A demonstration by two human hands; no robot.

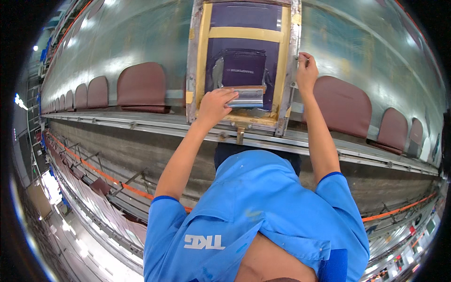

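Observation:
A screen printing frame lies across the long table, its purple mesh edged with yellow tape. My left hand is closed on a squeegee with a shiny metal body, which rests on the near part of the mesh. Above the squeegee, wet-looking ink smears surround a dark rectangular print area with small light lettering. On the frame's right side, my right hand is closed at the rail, fingers curled against its outer edge; the fingertips are partly hidden.
Maroon rounded fabric pieces lie in a row along the greenish table, with another maroon piece right of the frame. A metal rail runs along the table's near edge. A bracket joins frame and rail.

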